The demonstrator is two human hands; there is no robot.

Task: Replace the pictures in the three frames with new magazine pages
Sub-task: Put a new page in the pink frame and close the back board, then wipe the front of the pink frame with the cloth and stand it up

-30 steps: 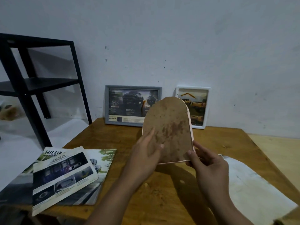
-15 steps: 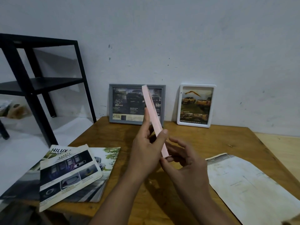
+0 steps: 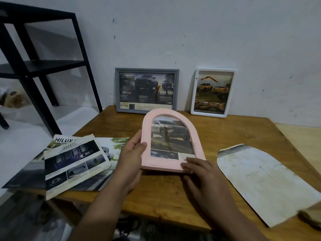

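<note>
A pink arched frame (image 3: pixel 191 126) with a car page inside faces me, tilted back above the wooden table (image 3: pixel 225 133). My left hand (image 3: pixel 132 157) grips its left edge, thumb on the front. My right hand (image 3: pixel 203 173) holds its bottom right corner, fingers lying over the lower rim. A grey frame (image 3: pixel 146 70) and a white frame (image 3: pixel 213 115), both showing truck pages, lean against the wall at the back of the table.
Loose magazine pages (image 3: pixel 74 162) lie on the table's left side, hanging over its edge. An arch-cut pale sheet (image 3: pixel 260 180) lies at the right. A black metal shelf (image 3: pixel 34 66) stands left of the table.
The pink frame was turned from back side facing me, through edge-on, to front side facing me, and lowered toward the table. Both hands shifted their grip along it.
</note>
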